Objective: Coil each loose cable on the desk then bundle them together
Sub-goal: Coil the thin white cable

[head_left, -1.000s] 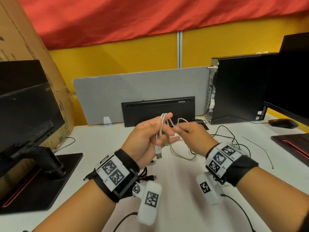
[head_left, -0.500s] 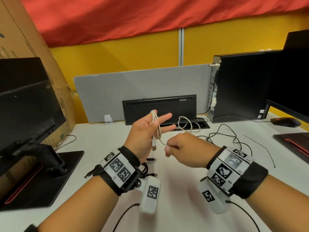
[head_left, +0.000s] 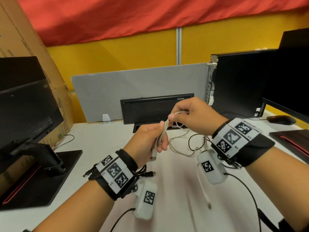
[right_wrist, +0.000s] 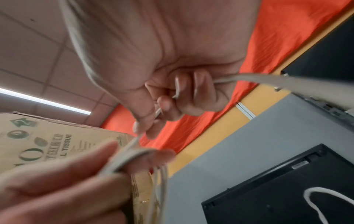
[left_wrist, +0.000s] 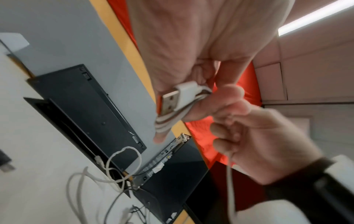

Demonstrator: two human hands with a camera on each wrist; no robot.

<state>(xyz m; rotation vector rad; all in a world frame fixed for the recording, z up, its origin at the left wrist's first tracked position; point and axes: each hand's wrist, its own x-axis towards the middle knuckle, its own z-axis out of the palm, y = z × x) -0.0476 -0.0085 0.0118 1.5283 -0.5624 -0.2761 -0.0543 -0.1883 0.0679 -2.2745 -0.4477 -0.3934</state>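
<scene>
My left hand [head_left: 153, 138] holds several loops of a white USB cable [head_left: 161, 136] above the desk, fingers curled round the bundle. Its USB plug [left_wrist: 172, 100] sticks out below the palm. My right hand [head_left: 189, 114] is raised just above and right of the left, pinching a strand of the same cable [right_wrist: 159, 112] between thumb and fingers. The rest of the white cable [head_left: 180, 148] trails down in a loose loop onto the white desk [head_left: 175, 190]. A black cable [head_left: 143, 173] lies on the desk under my left wrist.
A black keyboard [head_left: 157, 106] stands on edge against the grey divider [head_left: 142, 81]. A black computer tower [head_left: 237, 84] and thin black cables [head_left: 194, 141] are at the right, with a mouse [head_left: 280, 119]. A monitor and its stand [head_left: 33, 156] fill the left, before a cardboard box [head_left: 25, 39].
My right hand has risen from low beside the left hand to above it, carrying the white strand up and over. My left hand's fingers have curled round the loops.
</scene>
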